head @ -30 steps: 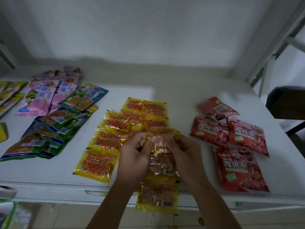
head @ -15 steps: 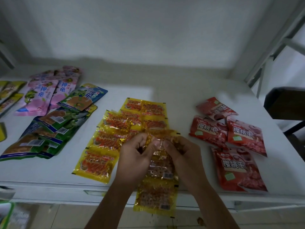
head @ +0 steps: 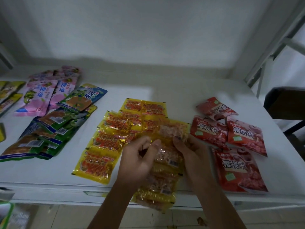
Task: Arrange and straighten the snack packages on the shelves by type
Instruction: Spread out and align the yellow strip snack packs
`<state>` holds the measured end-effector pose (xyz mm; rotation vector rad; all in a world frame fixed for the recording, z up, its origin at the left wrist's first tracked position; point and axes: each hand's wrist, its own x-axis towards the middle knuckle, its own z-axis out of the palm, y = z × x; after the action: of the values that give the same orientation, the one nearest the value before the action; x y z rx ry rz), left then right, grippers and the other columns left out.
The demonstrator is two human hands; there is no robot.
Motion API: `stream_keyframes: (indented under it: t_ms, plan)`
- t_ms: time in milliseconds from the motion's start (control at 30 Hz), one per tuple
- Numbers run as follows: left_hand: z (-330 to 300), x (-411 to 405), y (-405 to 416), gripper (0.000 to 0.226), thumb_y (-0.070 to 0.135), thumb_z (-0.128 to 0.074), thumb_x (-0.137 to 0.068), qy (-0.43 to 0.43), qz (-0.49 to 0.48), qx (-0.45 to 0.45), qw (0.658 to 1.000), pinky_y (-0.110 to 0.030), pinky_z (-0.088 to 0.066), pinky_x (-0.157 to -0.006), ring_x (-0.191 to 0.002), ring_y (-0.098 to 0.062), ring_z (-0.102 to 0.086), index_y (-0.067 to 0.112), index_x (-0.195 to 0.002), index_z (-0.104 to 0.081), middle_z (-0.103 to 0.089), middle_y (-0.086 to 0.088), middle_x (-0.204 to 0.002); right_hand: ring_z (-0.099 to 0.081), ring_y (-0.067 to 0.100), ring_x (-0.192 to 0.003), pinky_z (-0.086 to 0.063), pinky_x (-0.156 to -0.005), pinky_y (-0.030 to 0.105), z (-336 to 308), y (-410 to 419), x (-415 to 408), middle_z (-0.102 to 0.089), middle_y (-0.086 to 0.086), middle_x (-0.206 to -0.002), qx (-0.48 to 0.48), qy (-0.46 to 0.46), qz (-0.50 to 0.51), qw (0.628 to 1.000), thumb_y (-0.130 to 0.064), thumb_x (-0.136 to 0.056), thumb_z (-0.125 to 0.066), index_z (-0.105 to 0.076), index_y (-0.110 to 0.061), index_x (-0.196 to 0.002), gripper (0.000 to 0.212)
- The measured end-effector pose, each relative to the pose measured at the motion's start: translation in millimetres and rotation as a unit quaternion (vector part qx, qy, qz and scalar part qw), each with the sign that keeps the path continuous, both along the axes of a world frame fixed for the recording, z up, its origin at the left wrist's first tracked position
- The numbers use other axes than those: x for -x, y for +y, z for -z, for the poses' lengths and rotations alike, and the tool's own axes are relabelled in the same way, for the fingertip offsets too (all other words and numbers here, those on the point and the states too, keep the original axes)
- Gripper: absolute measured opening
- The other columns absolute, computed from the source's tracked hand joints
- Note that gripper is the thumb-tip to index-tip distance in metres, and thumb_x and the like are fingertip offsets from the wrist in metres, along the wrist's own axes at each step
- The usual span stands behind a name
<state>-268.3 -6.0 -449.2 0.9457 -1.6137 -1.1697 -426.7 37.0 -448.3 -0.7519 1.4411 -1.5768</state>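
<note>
A strip of joined yellow snack packets hangs over the shelf's front edge, back side up. My left hand pinches its left side and my right hand grips its right side near the top packet. Several more yellow packets lie face up on the white shelf just left of my hands. Red packets lie to the right. Green and blue packets and pink packets lie to the left.
Yellow-green packets sit at the far left edge. A white wall closes the shelf at the back. A metal shelf upright rises at the right, with a dark piece of furniture beyond it. A lower shelf shows bottom left.
My hands have spread apart on the strip. The right hand has moved to the right, pulling the top packet up and flat over the yellow pile.
</note>
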Motion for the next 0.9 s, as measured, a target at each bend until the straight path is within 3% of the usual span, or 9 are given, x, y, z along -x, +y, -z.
stream_keyframes:
  t_ms: [100, 167, 300, 467, 533, 633, 700, 767, 900]
  plan:
    - [-3.1, 1.1, -1.6, 0.015, 0.042, -0.066, -0.1, -0.009, -0.021, -0.012, 1.0, -0.03, -0.03, -0.052, -0.053, -0.012, -0.037, 0.038, -0.086, -0.07, -0.036, 0.006, -0.058, -0.076, 0.032, -0.093, -0.059, -0.092, 0.06, 0.1, 0.7, -3.9, -0.08, 0.008, -0.095, 0.0, 0.036, -0.003, 0.999, -0.01, -0.095, -0.073, -0.082, -0.02, -0.094, 0.014]
    - [-3.0, 1.1, -4.5, 0.021, 0.035, -0.067, -0.097, -0.024, -0.037, -0.008, 0.999, -0.032, -0.032, -0.052, -0.054, -0.011, -0.036, 0.047, -0.08, -0.064, -0.034, 0.011, -0.059, -0.077, 0.029, -0.092, -0.061, -0.09, 0.056, -2.7, -0.3, -8.3, -0.08, 0.005, -0.093, 0.004, 0.062, -0.02, 0.998, -0.011, -0.096, -0.071, -0.082, -0.023, -0.093, 0.016]
    - [-0.1, -1.4, -5.8, 0.034, 0.037, -0.067, -0.093, -0.02, -0.026, -0.009, 0.999, -0.028, -0.028, -0.054, -0.055, -0.008, -0.028, 0.035, -0.067, -0.046, -0.027, 0.011, -0.061, -0.073, 0.031, -0.083, -0.06, -0.078, 0.053, -3.5, -0.3, -13.0, -0.076, 0.007, -0.084, 0.024, 0.145, -0.01, 0.989, -0.031, -0.097, -0.071, -0.079, -0.024, -0.089, 0.013]
    - [1.2, -2.3, -3.9, 0.046, 0.034, -0.065, -0.099, 0.003, -0.015, -0.014, 1.0, -0.026, -0.025, -0.054, -0.055, -0.011, -0.026, 0.011, -0.071, -0.037, -0.024, 0.005, -0.062, -0.068, 0.043, -0.075, -0.057, -0.068, 0.056, 0.0, 2.0, -12.3, -0.07, 0.019, -0.075, 0.016, 0.163, -0.014, 0.986, -0.051, -0.095, -0.071, -0.073, -0.006, -0.082, 0.046]
    - [0.4, -1.4, -3.3, 0.045, 0.035, -0.063, -0.1, -0.009, -0.025, -0.011, 1.0, -0.026, -0.025, -0.053, -0.055, -0.009, -0.026, 0.014, -0.069, -0.038, -0.025, 0.007, -0.061, -0.064, 0.042, -0.071, -0.053, -0.064, 0.051, -0.1, 2.0, -12.9, -0.066, 0.02, -0.071, 0.017, 0.183, -0.019, 0.983, -0.057, -0.094, -0.07, -0.07, -0.005, -0.078, 0.054]
    - [-0.8, 0.6, -2.7, 0.037, 0.023, -0.065, -0.1, -0.011, -0.027, -0.016, 0.999, -0.03, -0.029, -0.05, -0.054, -0.008, -0.033, 0.028, -0.07, -0.046, -0.033, 0.011, -0.06, -0.064, 0.033, -0.066, -0.052, -0.061, 0.046, 4.4, 1.0, -10.6, -0.067, 0.011, -0.068, 0.021, 0.202, -0.022, 0.979, -0.038, -0.098, -0.071, -0.072, -0.009, -0.08, 0.034]
    - [-0.5, 0.4, -2.9, 0.023, 0.014, -0.069, -0.098, -0.013, -0.025, -0.008, 1.0, -0.024, -0.038, -0.054, -0.057, 0.002, -0.046, 0.032, -0.085, -0.061, -0.05, 0.02, -0.063, -0.07, 0.028, -0.073, -0.056, -0.066, 0.044, 5.8, 1.7, -9.3, -0.073, 0.005, -0.075, 0.019, 0.195, -0.033, 0.98, -0.018, -0.099, -0.071, -0.077, -0.018, -0.087, 0.012]
    - [-2.4, 0.7, -3.0, 0.023, 0.012, -0.072, -0.096, -0.016, -0.028, -0.008, 0.999, -0.016, -0.04, -0.059, -0.059, 0.005, -0.05, 0.034, -0.093, -0.067, -0.056, 0.026, -0.066, -0.071, 0.027, -0.075, -0.056, -0.065, 0.04, 5.3, 1.5, -9.1, -0.075, 0.002, -0.077, 0.017, 0.192, -0.034, 0.981, -0.011, -0.097, -0.072, -0.078, -0.024, -0.088, 0.017]
    - [-1.4, 0.9, -4.5, 0.045, 0.012, -0.067, -0.1, -0.016, -0.017, 0.004, 1.0, -0.02, -0.034, -0.053, -0.051, -0.001, -0.039, 0.044, -0.069, -0.058, -0.043, 0.017, -0.055, -0.06, 0.008, -0.059, -0.044, -0.056, 0.021, 1.9, 0.8, -9.7, -0.066, -0.002, -0.062, 0.005, 0.174, -0.022, 0.984, -0.022, -0.097, -0.072, -0.07, -0.016, -0.072, 0.026]
